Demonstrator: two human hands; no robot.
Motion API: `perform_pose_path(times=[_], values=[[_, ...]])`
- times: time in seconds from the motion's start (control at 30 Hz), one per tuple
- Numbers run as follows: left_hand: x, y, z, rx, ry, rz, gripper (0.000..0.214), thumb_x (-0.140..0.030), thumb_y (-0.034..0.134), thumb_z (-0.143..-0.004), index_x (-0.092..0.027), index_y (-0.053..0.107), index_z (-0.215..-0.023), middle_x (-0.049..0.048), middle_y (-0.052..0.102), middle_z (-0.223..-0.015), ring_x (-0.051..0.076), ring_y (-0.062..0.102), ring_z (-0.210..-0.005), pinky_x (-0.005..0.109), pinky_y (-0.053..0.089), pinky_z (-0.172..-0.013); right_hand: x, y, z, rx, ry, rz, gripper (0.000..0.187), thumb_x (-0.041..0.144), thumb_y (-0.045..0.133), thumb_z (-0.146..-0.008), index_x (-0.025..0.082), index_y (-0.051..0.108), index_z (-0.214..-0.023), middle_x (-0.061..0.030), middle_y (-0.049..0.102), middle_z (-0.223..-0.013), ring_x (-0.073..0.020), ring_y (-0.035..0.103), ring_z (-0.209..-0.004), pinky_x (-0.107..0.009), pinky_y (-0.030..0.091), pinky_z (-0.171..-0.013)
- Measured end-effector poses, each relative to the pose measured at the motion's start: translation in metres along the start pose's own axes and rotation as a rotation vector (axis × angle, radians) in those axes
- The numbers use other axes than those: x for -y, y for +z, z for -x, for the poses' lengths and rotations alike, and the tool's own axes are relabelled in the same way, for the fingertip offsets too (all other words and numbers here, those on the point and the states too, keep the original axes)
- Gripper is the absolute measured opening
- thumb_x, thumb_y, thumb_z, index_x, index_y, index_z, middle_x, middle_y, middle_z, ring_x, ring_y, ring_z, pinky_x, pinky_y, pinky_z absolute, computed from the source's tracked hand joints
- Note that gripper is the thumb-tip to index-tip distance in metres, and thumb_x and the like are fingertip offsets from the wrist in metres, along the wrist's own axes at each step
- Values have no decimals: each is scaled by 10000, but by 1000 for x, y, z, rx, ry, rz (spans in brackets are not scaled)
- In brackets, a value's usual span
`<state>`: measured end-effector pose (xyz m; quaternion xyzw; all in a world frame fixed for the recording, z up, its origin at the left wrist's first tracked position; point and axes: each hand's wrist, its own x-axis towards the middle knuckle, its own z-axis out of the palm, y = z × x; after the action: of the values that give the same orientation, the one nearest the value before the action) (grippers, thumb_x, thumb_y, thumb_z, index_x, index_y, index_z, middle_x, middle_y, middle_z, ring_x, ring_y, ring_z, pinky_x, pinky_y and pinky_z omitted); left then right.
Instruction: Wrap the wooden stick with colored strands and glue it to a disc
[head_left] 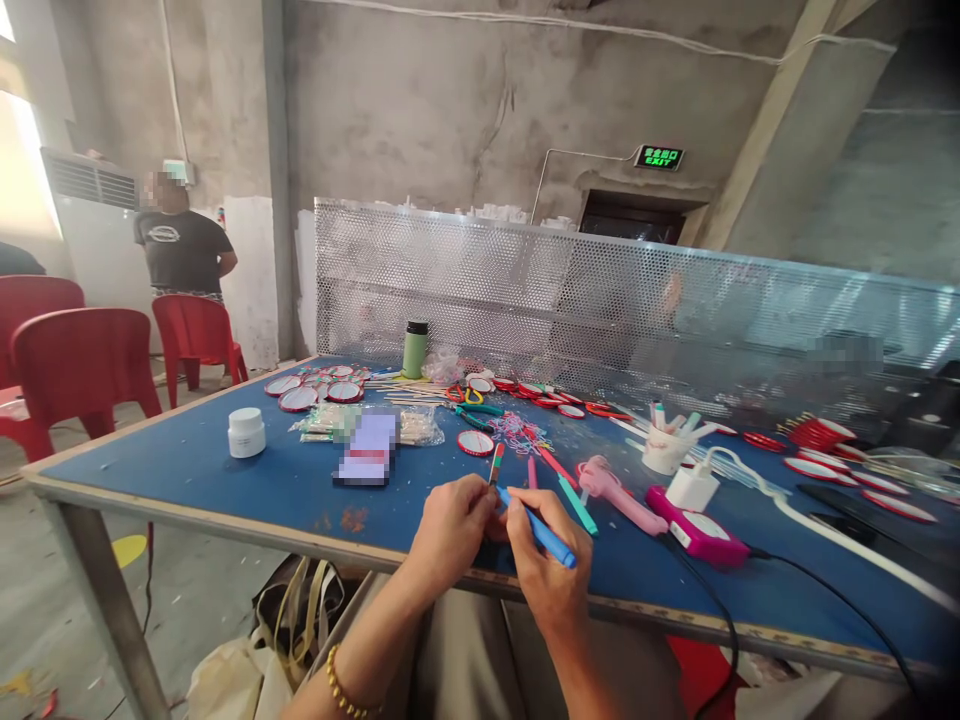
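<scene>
My left hand (pixel 450 528) is closed around a thin stick (pixel 495 463) with a red and green tip that points up and away from me. My right hand (pixel 546 562) grips a blue pen (pixel 541 532), its tip touching the stick just beside my left fingers. Both hands hover over the near edge of the blue table (pixel 225 470). Other coloured pens (pixel 574 497) and a pink tool (pixel 616 489) lie just beyond my hands.
A white jar (pixel 247 432), a phone (pixel 367 448), a green bottle (pixel 415 349), round red-rimmed discs (pixel 322 386), scissors (pixel 474 402), a cup of pens (pixel 664 445) and a pink device (pixel 699 532) with cables lie on the table. Red chairs (pixel 82 365) and a standing person (pixel 184 245) are at left.
</scene>
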<state>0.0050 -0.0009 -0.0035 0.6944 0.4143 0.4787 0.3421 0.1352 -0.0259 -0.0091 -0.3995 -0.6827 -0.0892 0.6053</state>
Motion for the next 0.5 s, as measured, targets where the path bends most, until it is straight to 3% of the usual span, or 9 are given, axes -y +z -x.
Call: perform_pose_path(times=[0.5], values=[[-1,-1,0,-24,3,-87,246,-276,454,-871,-202,525,-647,-9,624,-613,133,560,-599,206,381,-591,-1,1,0,34,14,2,158,267,530,-946,201,645,-862,-13,714,-699,-148,681,-582,-238,541,-567]])
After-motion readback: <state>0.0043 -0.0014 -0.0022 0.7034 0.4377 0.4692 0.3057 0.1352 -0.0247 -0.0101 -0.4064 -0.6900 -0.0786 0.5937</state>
